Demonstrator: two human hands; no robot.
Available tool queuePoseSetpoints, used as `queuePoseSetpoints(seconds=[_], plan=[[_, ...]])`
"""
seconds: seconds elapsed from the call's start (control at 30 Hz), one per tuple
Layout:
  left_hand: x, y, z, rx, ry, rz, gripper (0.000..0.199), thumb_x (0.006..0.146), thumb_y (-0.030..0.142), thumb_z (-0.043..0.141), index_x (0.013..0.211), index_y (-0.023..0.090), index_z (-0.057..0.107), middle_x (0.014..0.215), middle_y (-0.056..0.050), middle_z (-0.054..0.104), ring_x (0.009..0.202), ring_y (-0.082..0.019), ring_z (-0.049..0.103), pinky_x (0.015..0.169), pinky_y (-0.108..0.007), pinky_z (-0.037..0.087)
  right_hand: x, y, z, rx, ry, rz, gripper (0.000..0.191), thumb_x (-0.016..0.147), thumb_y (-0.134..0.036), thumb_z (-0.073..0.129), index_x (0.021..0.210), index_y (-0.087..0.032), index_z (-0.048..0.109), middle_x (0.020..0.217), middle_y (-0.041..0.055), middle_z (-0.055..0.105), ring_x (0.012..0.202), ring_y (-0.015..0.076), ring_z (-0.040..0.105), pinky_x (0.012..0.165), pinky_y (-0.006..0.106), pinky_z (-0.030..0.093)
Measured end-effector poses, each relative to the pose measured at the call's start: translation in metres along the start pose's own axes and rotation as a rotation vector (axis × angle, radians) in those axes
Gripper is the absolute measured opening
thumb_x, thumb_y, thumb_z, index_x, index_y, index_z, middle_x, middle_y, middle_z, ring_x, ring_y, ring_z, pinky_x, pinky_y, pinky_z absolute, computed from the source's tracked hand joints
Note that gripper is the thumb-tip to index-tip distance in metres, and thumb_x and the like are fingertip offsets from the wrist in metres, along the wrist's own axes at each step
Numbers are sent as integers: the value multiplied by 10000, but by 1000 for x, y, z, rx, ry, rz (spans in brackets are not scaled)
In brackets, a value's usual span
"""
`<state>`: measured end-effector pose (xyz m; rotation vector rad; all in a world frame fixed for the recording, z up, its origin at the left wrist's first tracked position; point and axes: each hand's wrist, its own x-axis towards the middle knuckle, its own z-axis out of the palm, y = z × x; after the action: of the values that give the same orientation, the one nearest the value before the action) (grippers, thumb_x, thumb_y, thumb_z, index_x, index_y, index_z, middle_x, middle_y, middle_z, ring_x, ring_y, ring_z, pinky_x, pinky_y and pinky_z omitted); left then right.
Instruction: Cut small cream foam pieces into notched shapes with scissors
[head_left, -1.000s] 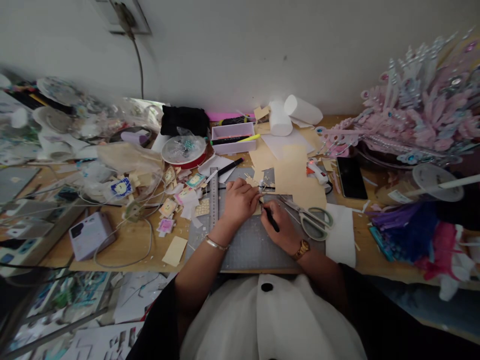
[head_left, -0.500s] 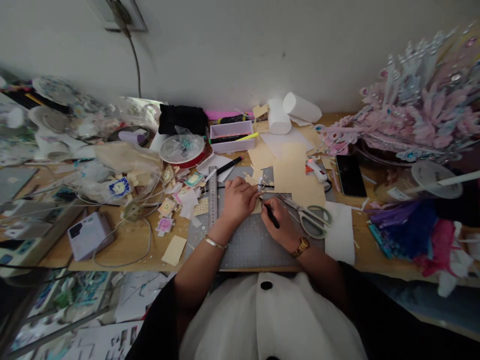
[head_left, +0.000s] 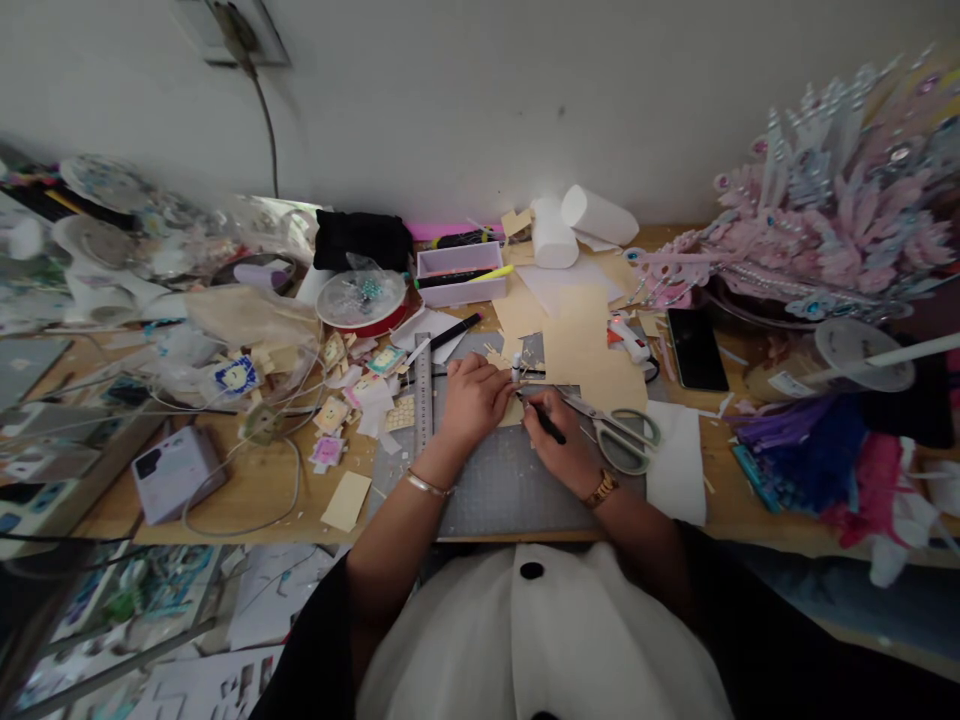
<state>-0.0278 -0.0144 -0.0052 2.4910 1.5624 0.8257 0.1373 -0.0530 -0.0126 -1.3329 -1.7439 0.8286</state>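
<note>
Over the grey cutting mat [head_left: 487,500], my left hand [head_left: 475,397] has its fingers bent together at a small cream paper piece [head_left: 512,412]; what its fingertips pinch is too small to make out. A dark pen-like tool [head_left: 547,424] is gripped in my right hand [head_left: 556,436], its tip close to my left fingertips. A small white-capped bottle [head_left: 517,366] stands just beyond the fingers. The metal ruler [head_left: 424,400] lies left of my left hand, and scissors [head_left: 626,440] with grey-green handles rest right of my right hand.
Cream card sheets [head_left: 592,335] lie behind the hands, near a lilac pen box [head_left: 461,291]. A phone [head_left: 697,348], a lidded cup [head_left: 832,365] and pink crowns [head_left: 817,240] are at right. Small paper pieces [head_left: 328,452], a plastic bag [head_left: 247,310] and cables are at left.
The dark tool in my right hand now lies at a flatter slant, its tip still near my left fingertips. The whole view has shifted slightly.
</note>
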Motion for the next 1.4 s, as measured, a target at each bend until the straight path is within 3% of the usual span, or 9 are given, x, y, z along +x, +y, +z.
queuePoseSetpoints(seconds=[0.23,0.43,0.53,0.7,0.83,0.97,1.17,1.4], plan=[[0,-1,1,-11,-8,-10,242,946,311,527,824,207,709,708,-59,668,879,-255,551,765,-418,321,14,8,-1,148,32,154,154,865,-317,496,729,-244,489,628,-22,577,580,161,558,595,291,470],[0,-2,0,-28,-12,-14,224,936,294,532,828,211,710,709,-54,673,883,-254,549,788,-413,318,40,6,-9,303,-50,376,122,756,-259,549,643,-231,513,511,-44,568,413,116,462,423,236,376],[-1,-5,2,-33,-8,-25,228,938,302,536,818,213,709,704,-46,674,881,-250,552,798,-410,320,51,4,-17,298,-28,433,117,745,-272,591,651,-223,541,500,-41,565,391,113,454,388,230,341],[-2,-9,6,-63,13,-51,212,937,304,548,841,219,717,709,-37,679,879,-244,563,800,-409,328,51,10,-21,247,91,219,182,796,-394,622,758,-216,626,565,-21,599,454,133,506,440,254,388],[-4,-9,6,-96,23,-84,240,941,300,533,801,210,705,726,-46,683,879,-243,566,804,-412,341,45,19,-15,124,163,82,297,875,-477,554,716,-227,573,550,-10,591,512,154,551,528,274,426],[-4,-9,5,-126,55,-143,268,953,309,507,799,202,697,695,-52,663,878,-246,558,820,-419,354,45,23,-10,162,124,103,332,896,-514,516,724,-231,540,548,-12,588,468,145,524,501,269,408],[-5,-8,5,-115,31,-125,269,952,317,505,795,209,695,714,-51,671,887,-248,559,815,-421,344,46,23,-6,163,153,48,197,831,-408,616,816,-212,608,723,25,667,631,169,598,591,284,477],[-5,-7,5,-74,8,-90,221,941,291,538,813,208,698,758,-46,695,903,-241,567,802,-415,325,45,25,-7,101,102,86,219,867,-415,551,773,-218,561,595,6,608,542,175,575,547,286,433]])
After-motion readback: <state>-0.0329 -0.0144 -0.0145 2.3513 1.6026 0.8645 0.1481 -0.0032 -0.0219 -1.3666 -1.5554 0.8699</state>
